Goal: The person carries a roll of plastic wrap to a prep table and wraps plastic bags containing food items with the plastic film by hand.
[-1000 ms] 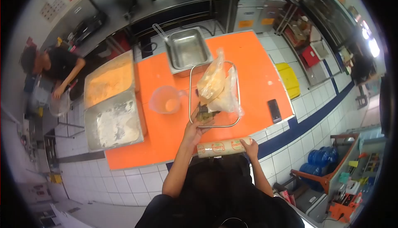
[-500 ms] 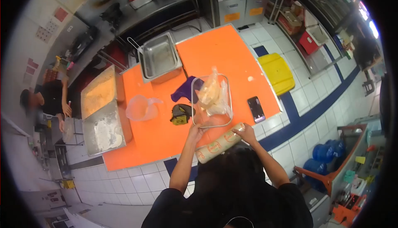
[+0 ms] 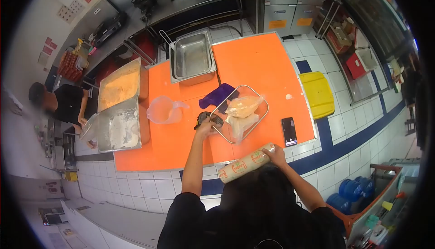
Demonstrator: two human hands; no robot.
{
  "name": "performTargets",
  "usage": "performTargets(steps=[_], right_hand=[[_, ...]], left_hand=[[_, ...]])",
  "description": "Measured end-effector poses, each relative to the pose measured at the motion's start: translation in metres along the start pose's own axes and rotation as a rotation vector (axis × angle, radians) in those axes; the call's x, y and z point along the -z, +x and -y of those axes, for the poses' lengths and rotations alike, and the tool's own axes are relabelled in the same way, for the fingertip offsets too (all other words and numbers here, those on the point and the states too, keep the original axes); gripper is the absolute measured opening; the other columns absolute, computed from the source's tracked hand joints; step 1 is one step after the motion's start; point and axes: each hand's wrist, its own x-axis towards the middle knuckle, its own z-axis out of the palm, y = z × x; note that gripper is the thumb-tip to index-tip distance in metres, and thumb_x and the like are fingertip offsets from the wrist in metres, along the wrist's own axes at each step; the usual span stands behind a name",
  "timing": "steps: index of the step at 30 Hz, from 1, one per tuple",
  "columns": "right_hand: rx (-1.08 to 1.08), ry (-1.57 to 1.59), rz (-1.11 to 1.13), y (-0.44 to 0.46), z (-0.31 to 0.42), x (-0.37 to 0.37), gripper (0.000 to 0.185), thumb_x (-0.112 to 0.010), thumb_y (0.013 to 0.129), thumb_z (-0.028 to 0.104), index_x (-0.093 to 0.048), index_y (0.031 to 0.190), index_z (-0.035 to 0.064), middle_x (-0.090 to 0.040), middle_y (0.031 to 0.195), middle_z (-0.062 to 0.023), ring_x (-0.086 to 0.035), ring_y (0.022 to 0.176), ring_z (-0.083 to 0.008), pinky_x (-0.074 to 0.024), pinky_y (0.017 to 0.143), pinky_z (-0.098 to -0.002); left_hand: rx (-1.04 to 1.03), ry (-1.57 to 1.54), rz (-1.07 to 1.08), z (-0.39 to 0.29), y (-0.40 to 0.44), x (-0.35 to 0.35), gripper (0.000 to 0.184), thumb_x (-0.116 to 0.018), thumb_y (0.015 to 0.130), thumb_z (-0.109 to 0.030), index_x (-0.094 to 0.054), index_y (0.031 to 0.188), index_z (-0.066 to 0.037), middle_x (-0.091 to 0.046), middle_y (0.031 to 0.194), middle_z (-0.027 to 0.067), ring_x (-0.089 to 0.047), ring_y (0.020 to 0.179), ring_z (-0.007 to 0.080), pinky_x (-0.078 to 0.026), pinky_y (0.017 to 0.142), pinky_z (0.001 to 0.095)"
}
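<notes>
My right hand (image 3: pixel 275 155) grips the end of a pale roll (image 3: pixel 244 164) with orange and green print, held tilted in front of my body. At the near left corner of a clear rectangular container (image 3: pixel 260 123), my left hand (image 3: pixel 207 126) is closed on the rim. Clear plastic bags with pale orange contents (image 3: pixel 244 107) lie inside the container. Partly hidden by my left hand is a dark bundle (image 3: pixel 216 120), beside the container. A purple cloth (image 3: pixel 218 96) lies just beyond it.
On the orange table (image 3: pixel 253 63) stand a translucent jug (image 3: pixel 162 111), an empty steel pan (image 3: pixel 192 58), a pan of orange powder (image 3: pixel 120 86) and a pan of white powder (image 3: pixel 120 129). A phone (image 3: pixel 288 131) lies right. Another person (image 3: pixel 65 101) is at the left. A yellow lid (image 3: pixel 317 95) is beyond the table's right edge.
The container has turned, and its bags have tipped over to the right. My left hand has shifted left and away from me, over the dark bundle. The roll stays in my right hand.
</notes>
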Motion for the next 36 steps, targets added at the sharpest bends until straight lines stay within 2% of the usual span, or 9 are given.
performTargets(steps=[3, 8, 17, 19, 23, 24, 27, 30, 36], right_hand=[[-0.008, 0.055, -0.024, 0.007, -0.006, -0.001, 0.044, -0.081, 0.086, 0.038, -0.070, 0.096, -0.0037, -0.073, 0.085, -0.0191, -0.072, 0.079, -0.0302, -0.0547, 0.073, -0.0411], [-0.038, 0.177, -0.047, 0.030, -0.029, -0.001, 0.030, -0.075, 0.094, 0.027, -0.071, 0.099, -0.0024, -0.072, 0.083, -0.0075, -0.066, 0.074, -0.0128, -0.0518, 0.067, -0.0311], [-0.277, 0.474, 0.073, 0.039, -0.041, 0.032, 0.037, -0.063, 0.102, 0.034, -0.068, 0.114, -0.0009, -0.073, 0.099, -0.0085, -0.069, 0.090, -0.0152, -0.0540, 0.079, -0.0330], [-0.148, 0.230, 0.163, 0.044, -0.041, 0.041, 0.043, -0.067, 0.098, 0.034, -0.065, 0.124, -0.0003, -0.073, 0.109, -0.0161, -0.070, 0.101, -0.0244, -0.0533, 0.087, -0.0373], [0.150, -0.867, 0.023, 0.047, 0.059, 0.078, 0.045, -0.076, 0.087, 0.032, -0.067, 0.118, 0.0020, -0.066, 0.113, -0.0196, -0.067, 0.095, -0.0374, -0.0540, 0.089, -0.0458], [0.448, -0.842, -0.144, 0.061, 0.059, 0.079, 0.039, -0.078, 0.084, 0.028, -0.068, 0.113, 0.0044, -0.064, 0.111, -0.0164, -0.066, 0.091, -0.0333, -0.0553, 0.083, -0.0454], [0.552, -0.248, 0.002, 0.078, 0.148, 0.080, 0.034, -0.077, 0.085, 0.024, -0.069, 0.113, 0.0071, -0.065, 0.113, -0.0140, -0.068, 0.094, -0.0291, -0.0554, 0.080, -0.0432], [0.622, -0.213, 0.370, 0.083, 0.188, 0.063, 0.033, -0.075, 0.088, 0.019, -0.065, 0.117, 0.0074, -0.065, 0.115, -0.0121, -0.069, 0.095, -0.0275, -0.0556, 0.077, -0.0409], [0.788, -0.345, 0.134, 0.082, 0.167, -0.003, 0.055, -0.077, 0.087, 0.021, -0.050, 0.134, 0.0103, -0.068, 0.097, -0.0102, -0.070, 0.089, -0.0306, -0.0556, 0.069, -0.0405]], left_hand=[[-0.159, -0.052, -0.123, -0.009, 0.007, 0.012, 0.045, -0.056, 0.097, -0.006, -0.049, 0.141, -0.008, -0.069, 0.116, 0.0115, -0.073, 0.090, 0.0267, -0.061, 0.085, 0.0365], [-0.376, -0.322, -0.366, -0.006, -0.038, -0.001, 0.036, -0.057, 0.103, -0.020, -0.056, 0.136, -0.006, -0.067, 0.124, 0.0102, -0.063, 0.117, 0.0224, -0.056, 0.094, 0.0374], [-0.189, 0.142, -0.217, 0.120, -0.139, -0.073, 0.038, -0.063, 0.102, -0.023, -0.057, 0.134, -0.002, -0.067, 0.118, 0.0097, -0.063, 0.112, 0.0189, -0.053, 0.096, 0.0323], [-0.535, 0.164, -0.283, 0.122, -0.150, -0.096, 0.043, -0.068, 0.100, -0.027, -0.058, 0.134, -0.003, -0.065, 0.124, 0.0111, -0.061, 0.120, 0.0211, -0.051, 0.099, 0.0375], [-0.361, 0.369, -0.408, 0.106, -0.144, -0.077, 0.056, -0.079, 0.090, -0.022, -0.056, 0.139, -0.005, -0.060, 0.137, 0.0141, -0.058, 0.128, 0.0272, -0.049, 0.103, 0.0414], [-0.365, 0.366, -0.415, 0.095, -0.146, -0.075, 0.056, -0.079, 0.090, -0.022, -0.056, 0.139, -0.005, -0.060, 0.137, 0.0141, -0.058, 0.128, 0.0272, -0.049, 0.103, 0.0414], [-0.455, 0.387, -0.508, 0.041, -0.159, -0.074, 0.064, -0.083, 0.085, -0.020, -0.055, 0.140, -0.005, -0.060, 0.138, 0.0143, -0.058, 0.128, 0.0301, -0.049, 0.103, 0.0436], [-0.667, 0.574, -0.562, 0.004, -0.162, -0.075, 0.067, -0.084, 0.080, -0.020, -0.056, 0.140, -0.006, -0.060, 0.135, 0.0159, -0.058, 0.127, 0.0314, -0.050, 0.102, 0.0447], [-0.823, 0.648, -0.500, -0.014, -0.132, -0.088, 0.063, -0.082, 0.079, -0.011, -0.058, 0.136, -0.008, -0.060, 0.134, 0.0167, -0.060, 0.124, 0.0334, -0.053, 0.098, 0.0433]])
